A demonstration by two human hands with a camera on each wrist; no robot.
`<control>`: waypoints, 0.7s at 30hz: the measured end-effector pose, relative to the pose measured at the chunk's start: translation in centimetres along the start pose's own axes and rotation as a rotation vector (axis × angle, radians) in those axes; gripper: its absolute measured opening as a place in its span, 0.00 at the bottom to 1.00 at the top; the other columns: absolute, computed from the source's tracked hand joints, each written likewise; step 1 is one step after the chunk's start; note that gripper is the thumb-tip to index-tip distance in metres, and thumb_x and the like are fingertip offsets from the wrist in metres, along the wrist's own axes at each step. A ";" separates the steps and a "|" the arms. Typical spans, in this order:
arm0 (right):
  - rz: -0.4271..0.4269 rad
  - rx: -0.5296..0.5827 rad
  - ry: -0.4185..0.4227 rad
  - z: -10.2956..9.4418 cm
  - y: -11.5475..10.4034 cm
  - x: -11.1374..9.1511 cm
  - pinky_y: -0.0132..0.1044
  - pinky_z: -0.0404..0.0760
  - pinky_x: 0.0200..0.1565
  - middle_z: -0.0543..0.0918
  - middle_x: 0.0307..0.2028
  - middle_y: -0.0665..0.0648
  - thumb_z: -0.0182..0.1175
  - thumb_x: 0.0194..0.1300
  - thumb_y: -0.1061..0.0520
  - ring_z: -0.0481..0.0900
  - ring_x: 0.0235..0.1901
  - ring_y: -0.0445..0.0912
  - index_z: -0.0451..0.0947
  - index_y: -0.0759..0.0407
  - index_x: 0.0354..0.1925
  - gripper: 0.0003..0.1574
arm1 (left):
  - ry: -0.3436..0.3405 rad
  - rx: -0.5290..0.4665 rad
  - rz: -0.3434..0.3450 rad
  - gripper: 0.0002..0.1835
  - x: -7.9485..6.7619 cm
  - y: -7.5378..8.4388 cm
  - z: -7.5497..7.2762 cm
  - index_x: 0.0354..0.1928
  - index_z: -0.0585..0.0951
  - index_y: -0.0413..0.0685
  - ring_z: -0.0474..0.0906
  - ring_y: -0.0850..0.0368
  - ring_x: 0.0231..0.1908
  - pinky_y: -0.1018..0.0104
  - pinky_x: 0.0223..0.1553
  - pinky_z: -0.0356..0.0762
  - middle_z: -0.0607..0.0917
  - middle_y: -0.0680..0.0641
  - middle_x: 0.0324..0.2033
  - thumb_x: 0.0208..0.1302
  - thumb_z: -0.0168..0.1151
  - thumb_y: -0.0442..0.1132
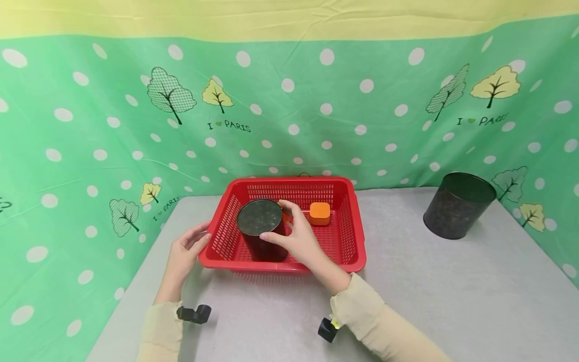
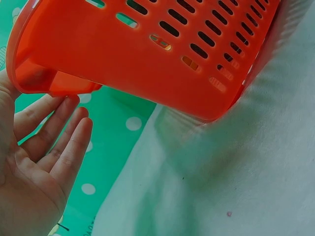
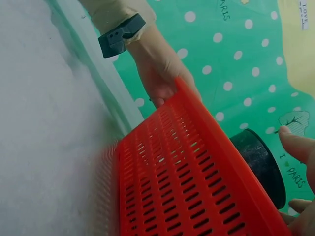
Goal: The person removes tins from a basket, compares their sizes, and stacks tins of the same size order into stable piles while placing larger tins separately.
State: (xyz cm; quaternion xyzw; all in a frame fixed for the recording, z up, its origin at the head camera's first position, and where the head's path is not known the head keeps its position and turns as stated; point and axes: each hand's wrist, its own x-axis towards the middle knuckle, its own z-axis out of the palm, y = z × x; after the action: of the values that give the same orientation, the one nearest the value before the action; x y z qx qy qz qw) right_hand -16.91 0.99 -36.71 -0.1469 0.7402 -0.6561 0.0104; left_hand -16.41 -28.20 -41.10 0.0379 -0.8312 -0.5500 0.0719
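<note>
Near the middle of the head view, a black canister (image 1: 262,244) stood inside a red basket (image 1: 271,267), toward its left end. The canister was a plain cylinder with a thin raised rim; its flat upper face looked dark grey and mottled, paler than the nearly black side, and in the head view it appeared to lean slightly left. The basket was glossy plastic with a broad smooth lip, its walls and floor pierced by rows of slots.

The right hand (image 1: 296,239) was at the canister's upper right, its thumb and fingers spread apart; the right wrist view showed the thumb clear of the canister, but whether the fingers touched it I could not tell. The left hand (image 1: 181,256) held the basket's lip at centre left, thumb over the edge and fingers beneath.

Right of the canister in the basket lay an orange block (image 1: 319,217) with rounded corners, and a second orange piece (image 1: 287,217) was mostly hidden behind the right hand. At the right of the frame, another black canister (image 1: 457,208) stood on the pale grey table (image 1: 407,291).
</note>
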 end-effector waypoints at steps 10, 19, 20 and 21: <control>0.117 0.000 -0.033 0.7 -0.1 0.8 0.51 0.66 0.72 0.64 0.73 0.60 0.75 0.55 0.58 0.62 0.74 0.55 0.52 0.55 0.76 0.59 | -0.002 -0.013 0.013 0.28 -0.1 0.0 0.1 0.68 0.72 0.44 0.75 0.83 0.50 0.87 0.50 0.72 0.82 0.63 0.54 0.72 0.59 0.48; 0.128 -0.118 -0.030 1.2 -0.5 1.4 0.55 0.72 0.66 0.68 0.70 0.59 0.78 0.51 0.56 0.69 0.68 0.55 0.55 0.55 0.74 0.60 | -0.003 -0.018 0.002 0.28 -0.1 0.1 0.0 0.69 0.72 0.44 0.75 0.83 0.49 0.86 0.49 0.73 0.81 0.67 0.51 0.72 0.59 0.49; 0.127 -0.124 -0.026 1.3 -0.4 1.5 0.54 0.72 0.66 0.68 0.69 0.59 0.78 0.50 0.55 0.69 0.67 0.55 0.56 0.55 0.73 0.60 | -0.002 -0.014 0.003 0.28 -0.1 0.0 0.0 0.69 0.72 0.44 0.75 0.83 0.49 0.87 0.49 0.73 0.81 0.66 0.52 0.72 0.59 0.49; 0.127 -0.130 -0.023 1.3 -0.4 1.5 0.53 0.73 0.66 0.69 0.69 0.59 0.79 0.50 0.55 0.70 0.67 0.54 0.56 0.55 0.73 0.59 | -0.002 -0.013 0.002 0.28 -0.1 0.0 0.0 0.69 0.72 0.44 0.75 0.83 0.49 0.87 0.49 0.73 0.81 0.66 0.52 0.72 0.59 0.49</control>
State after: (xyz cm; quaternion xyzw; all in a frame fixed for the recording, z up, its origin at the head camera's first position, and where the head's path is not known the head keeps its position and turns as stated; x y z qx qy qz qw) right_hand -17.97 -0.62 -36.21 -0.1076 0.7888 -0.6031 0.0508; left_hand -16.30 -28.15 -41.09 0.0359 -0.8278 -0.5553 0.0720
